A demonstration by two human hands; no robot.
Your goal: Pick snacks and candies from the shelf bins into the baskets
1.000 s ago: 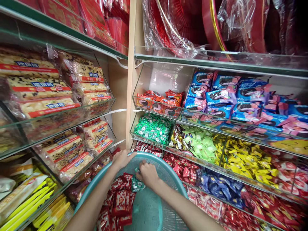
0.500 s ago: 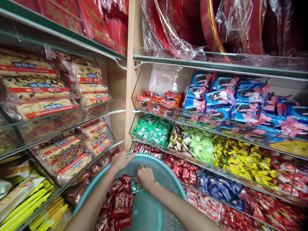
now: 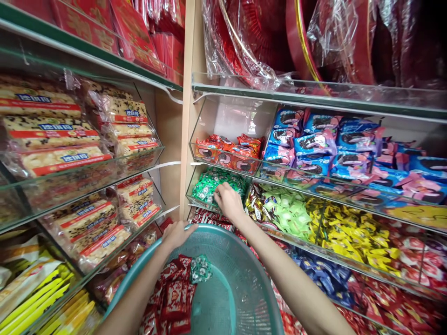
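Observation:
A teal plastic basket (image 3: 258, 274) is at the bottom centre, with my left hand (image 3: 176, 234) gripping its far rim. Inside lie red packets (image 3: 176, 298) on the left and a small heap of green-wrapped candies (image 3: 200, 269) beside them. My right hand (image 3: 226, 199) is over the front of the shelf bin of green candies (image 3: 206, 184), its fingers curled down at the candies. Whether anything is between those fingertips is hidden.
Glass-fronted shelves hold blue packets (image 3: 316, 142), light green sweets (image 3: 286, 209), yellow sweets (image 3: 349, 232) and dark blue sweets (image 3: 319, 274) on the right. Packaged rice bars (image 3: 66, 158) fill the left shelves. A wooden post (image 3: 186, 121) stands between.
My right hand has moved up and away from inside the basket to the green candy bin. The green candies in the basket are now uncovered. My left hand stays on the rim.

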